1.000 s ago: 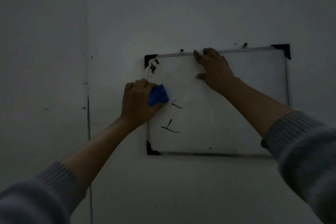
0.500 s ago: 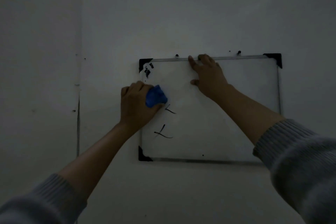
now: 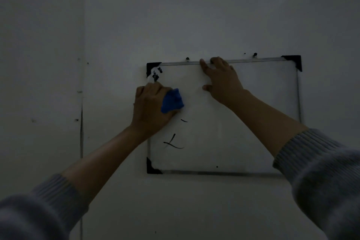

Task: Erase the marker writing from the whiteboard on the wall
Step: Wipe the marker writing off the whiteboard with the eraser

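A blue cloth (image 3: 172,101) is clamped in the left hand (image 3: 151,106) against the wall-hung whiteboard (image 3: 224,128), above black strokes (image 3: 173,142) and below corner smudges (image 3: 155,76), while the top frame is hooked by the right hand's (image 3: 222,81) spread fingers (image 3: 203,64).

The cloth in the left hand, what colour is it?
Blue; the crumpled wiping cloth shows clearly in the head view, the only view.

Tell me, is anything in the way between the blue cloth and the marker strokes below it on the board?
Nothing visible blocks it. The blue cloth in the left hand sits just above the short dash and the crossed strokes, with bare whiteboard between. The right hand braces the top edge, off to the side.
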